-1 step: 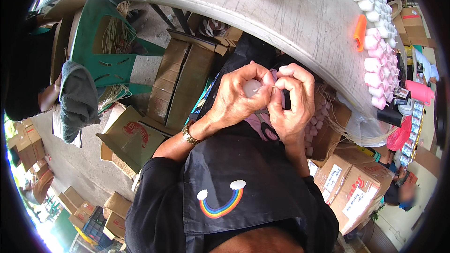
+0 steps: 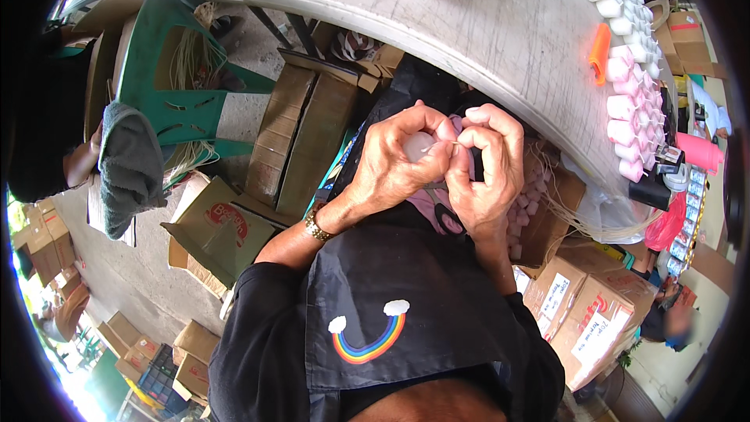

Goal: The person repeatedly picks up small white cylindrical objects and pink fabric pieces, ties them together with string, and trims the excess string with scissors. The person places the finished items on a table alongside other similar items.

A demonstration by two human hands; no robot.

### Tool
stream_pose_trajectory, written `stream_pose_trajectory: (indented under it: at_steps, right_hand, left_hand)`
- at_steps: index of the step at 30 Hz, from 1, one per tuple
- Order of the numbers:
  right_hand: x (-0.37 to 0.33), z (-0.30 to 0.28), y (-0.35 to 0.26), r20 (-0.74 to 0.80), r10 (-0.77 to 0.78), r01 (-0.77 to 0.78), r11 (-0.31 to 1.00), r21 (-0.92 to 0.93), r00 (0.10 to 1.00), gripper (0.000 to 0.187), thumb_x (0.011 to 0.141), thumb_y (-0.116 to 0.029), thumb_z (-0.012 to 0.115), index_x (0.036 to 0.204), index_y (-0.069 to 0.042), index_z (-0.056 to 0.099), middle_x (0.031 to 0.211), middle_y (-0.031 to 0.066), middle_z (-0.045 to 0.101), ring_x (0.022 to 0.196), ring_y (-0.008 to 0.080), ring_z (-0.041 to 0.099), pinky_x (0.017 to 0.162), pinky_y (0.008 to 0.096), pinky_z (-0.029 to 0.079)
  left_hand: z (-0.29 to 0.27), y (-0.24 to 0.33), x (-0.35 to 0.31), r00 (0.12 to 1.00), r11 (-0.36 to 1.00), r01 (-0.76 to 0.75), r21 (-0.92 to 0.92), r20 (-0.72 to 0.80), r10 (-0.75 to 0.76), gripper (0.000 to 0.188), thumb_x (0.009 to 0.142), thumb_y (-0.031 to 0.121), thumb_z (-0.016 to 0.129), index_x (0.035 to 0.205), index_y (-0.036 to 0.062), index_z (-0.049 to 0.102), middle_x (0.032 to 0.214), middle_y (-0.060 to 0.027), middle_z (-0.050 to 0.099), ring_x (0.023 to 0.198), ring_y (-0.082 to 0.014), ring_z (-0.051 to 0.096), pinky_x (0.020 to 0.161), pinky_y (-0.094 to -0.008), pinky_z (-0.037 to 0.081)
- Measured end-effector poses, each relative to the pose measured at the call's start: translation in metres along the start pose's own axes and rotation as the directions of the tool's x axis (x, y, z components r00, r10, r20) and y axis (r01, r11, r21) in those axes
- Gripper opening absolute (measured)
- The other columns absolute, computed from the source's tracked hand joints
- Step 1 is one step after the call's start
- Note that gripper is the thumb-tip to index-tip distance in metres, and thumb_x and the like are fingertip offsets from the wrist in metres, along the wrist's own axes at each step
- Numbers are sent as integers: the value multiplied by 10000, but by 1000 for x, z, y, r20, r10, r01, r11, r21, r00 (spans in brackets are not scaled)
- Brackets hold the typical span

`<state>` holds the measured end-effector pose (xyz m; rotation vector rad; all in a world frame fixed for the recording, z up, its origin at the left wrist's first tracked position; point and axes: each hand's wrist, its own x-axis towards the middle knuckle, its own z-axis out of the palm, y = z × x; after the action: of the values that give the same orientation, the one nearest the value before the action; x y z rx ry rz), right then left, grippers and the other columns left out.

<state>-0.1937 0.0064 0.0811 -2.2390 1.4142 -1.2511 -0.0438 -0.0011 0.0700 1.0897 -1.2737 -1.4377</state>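
Observation:
My left hand (image 2: 383, 160) is curled round a small pale votive candle (image 2: 418, 145), just beyond the table's near edge and above my lap. With thumb and index finger, my right hand (image 2: 492, 176) pinches at the thin wick (image 2: 456, 143) beside the left thumb. The two hands nearly touch, and the fingers cover much of the candle. Beneath them lies a pink cloth (image 2: 424, 209) with a dark, looped handle (image 2: 448, 219) on it, perhaps of scissors.
Ahead curves a grey-white table (image 2: 484, 39) bearing rows of white candles (image 2: 609, 8) and pink candles (image 2: 623, 108), plus an orange tool (image 2: 599, 55). At my right, an open carton (image 2: 558, 207) holds small pale pieces. Cardboard boxes (image 2: 285, 137) and a green chair (image 2: 180, 105) stand left.

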Motion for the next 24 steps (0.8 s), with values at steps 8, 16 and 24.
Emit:
stream_pose_trajectory:
  at_steps: [8,16,24]
  right_hand:
    - [3,-3,1,28,114,-116,987,109,993,141,770,36,651,894,-10,603,1223,167,535,929,248,621,787,358,524]
    - [2,0,3,58,240,-247,941,231,969,90,814,1,638,900,-15,619,1264,162,525,971,236,614,833,358,512]
    - [1,2,6,74,256,-263,867,423,964,65,833,10,627,892,-14,618,1266,156,523,1022,237,607,853,357,511]
  left_hand:
    - [-6,-12,0,998,978,53,-202,52,-44,93,854,83,699,911,16,670,842,-18,653,820,-93,607,1154,-387,294]
    - [-3,-24,4,970,967,-244,-68,-31,242,108,848,94,730,921,23,693,883,-50,681,913,-158,634,1154,-479,274]
    - [-3,-21,2,992,963,-119,-242,2,123,105,854,84,727,931,24,688,892,-46,689,870,-136,637,1175,-455,235]
